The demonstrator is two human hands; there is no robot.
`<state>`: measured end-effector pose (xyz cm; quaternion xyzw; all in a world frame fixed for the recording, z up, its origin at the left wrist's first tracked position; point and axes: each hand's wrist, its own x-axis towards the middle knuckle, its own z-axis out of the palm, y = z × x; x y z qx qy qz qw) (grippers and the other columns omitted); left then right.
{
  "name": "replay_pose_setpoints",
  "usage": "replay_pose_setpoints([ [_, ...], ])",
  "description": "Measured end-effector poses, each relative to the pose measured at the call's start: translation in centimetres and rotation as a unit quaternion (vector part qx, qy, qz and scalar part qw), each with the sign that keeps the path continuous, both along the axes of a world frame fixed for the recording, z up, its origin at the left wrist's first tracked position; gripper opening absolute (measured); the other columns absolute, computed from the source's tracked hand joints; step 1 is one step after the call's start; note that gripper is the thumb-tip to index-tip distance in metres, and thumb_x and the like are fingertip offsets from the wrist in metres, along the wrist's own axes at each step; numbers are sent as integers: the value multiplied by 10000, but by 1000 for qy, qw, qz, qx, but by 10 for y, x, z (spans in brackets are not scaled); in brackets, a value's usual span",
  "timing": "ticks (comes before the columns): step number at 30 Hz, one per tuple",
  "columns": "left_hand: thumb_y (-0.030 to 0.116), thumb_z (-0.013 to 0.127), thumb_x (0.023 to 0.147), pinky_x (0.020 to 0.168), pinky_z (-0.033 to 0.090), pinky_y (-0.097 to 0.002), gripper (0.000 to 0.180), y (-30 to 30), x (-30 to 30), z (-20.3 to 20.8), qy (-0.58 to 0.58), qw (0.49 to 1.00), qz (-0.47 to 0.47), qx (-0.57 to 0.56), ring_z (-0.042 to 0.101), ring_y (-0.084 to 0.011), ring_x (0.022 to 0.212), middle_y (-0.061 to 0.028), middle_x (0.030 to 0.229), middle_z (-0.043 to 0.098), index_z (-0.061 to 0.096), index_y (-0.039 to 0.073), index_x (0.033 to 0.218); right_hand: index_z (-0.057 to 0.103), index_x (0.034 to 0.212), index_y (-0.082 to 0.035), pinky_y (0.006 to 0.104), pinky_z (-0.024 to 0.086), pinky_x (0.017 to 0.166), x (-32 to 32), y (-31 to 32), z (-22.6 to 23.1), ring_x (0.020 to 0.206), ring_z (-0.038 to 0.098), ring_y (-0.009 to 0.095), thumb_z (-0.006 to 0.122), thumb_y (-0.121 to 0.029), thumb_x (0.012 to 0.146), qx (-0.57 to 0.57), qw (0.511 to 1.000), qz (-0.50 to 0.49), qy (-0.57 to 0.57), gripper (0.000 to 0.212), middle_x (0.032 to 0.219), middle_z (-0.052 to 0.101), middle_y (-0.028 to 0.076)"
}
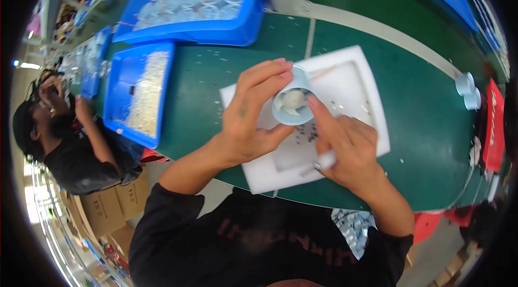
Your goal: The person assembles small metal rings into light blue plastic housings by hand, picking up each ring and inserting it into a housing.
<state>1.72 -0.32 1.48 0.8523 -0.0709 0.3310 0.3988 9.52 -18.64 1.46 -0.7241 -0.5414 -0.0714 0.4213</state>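
My left hand (248, 114) is wrapped round a light blue plastic cup-shaped housing (305, 79), its open end tilted toward me. Inside it sits a small whitish fan (294, 102) with a round hub and blades. The index finger of my right hand (348, 149) reaches to the housing's rim beside the fan. The other fingers of that hand are curled round a whitish rod-like tool (325, 161), whose exact kind I cannot make out. Below both hands lies a white foam pad (372, 109) with a recessed middle and several small pale bits on it.
A blue bin (216, 34) full of light blue housings stands at the back left. Nearer is a blue tray (166, 79) of small whitish parts. Two light blue cups (467, 91) and a red object (493, 125) sit far right. A co-worker (70, 141) sits at left.
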Motion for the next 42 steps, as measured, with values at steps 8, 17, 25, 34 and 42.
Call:
replay_pose_setpoints([
  [8, -62, 759, 519, 866, 480, -418, 672, -5, 3, -9, -44, 989, 14, 138, 571, -374, 1028, -191, 1133, 567, 539, -39, 1154, 577, 1197, 20, 286, 482, 524, -12, -6, -1, 525, 585, 184, 576, 93, 601, 32, 993, 51, 104, 601, 634, 571, 55],
  [17, -50, 754, 507, 868, 476, -424, 665, -7, 2, -2, -52, 984, 21, 167, 561, -373, 1035, -185, 1140, 561, 559, -41, 1143, 584, 1189, 12, 312, 486, 521, -9, -10, 6, 509, 597, 227, 619, 62, 718, 27, 973, 96, 206, 475, 721, 641, 151],
  [25, -27, 729, 530, 909, 442, -421, 708, 19, 1, 23, -16, 989, 51, 137, 512, -335, 1071, -182, 1195, 476, 551, 27, 1214, 634, 1086, 17, 306, 446, 449, 2, -26, 20, 430, 525, 186, 610, 31, 710, 51, 979, 139, 140, 377, 555, 543, 54],
  [34, 544, 740, 678, 777, 502, -388, 717, 335, 79, 76, 88, 868, 463, 158, 650, -334, 871, -221, 1010, 644, 564, -23, 1080, 591, 1184, -36, 317, 460, 759, 97, -151, 25, 866, 585, 257, 548, -106, 902, -92, 897, -430, -41, 293, 947, 572, 148],
  [42, 613, 655, 735, 897, 466, -434, 686, 374, 116, 42, 445, 745, 459, 190, 586, -344, 1089, -226, 1146, 611, 633, 35, 1104, 451, 1353, -136, 435, 405, 956, 194, -327, -52, 1169, 485, 366, 567, -199, 894, -312, 665, -646, -207, 477, 1291, 471, 203],
])
